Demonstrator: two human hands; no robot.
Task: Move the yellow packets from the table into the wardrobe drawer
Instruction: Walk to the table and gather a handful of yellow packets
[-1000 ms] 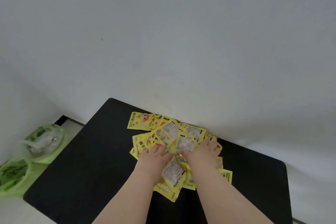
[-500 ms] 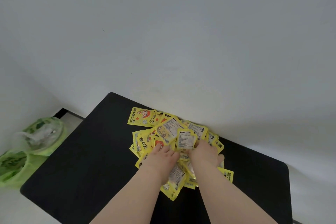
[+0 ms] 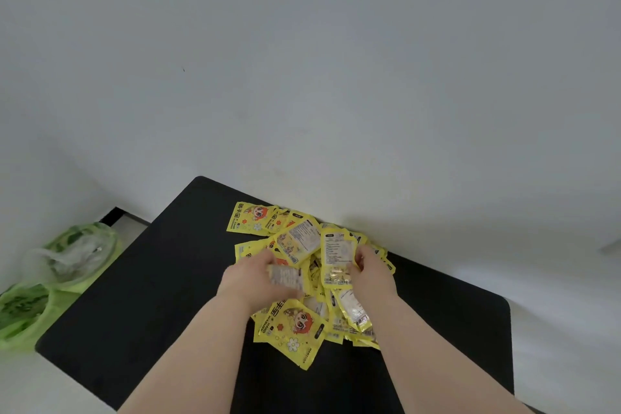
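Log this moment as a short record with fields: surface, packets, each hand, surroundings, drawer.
surface: black rectangular table, in front of a white wall
packets: loose overlapping pile of yellow foil packets on the table
left hand: left hand grips a blurred packet above the pile
right hand: right hand holds a white-labelled packet upright
surroundings: green plastic bags left of the table
wardrobe drawer: not in view

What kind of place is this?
Probably a plain room at home, not certain: a black table against a bare white wall, yellow packets piled on it, green plastic bags on the floor beside it.
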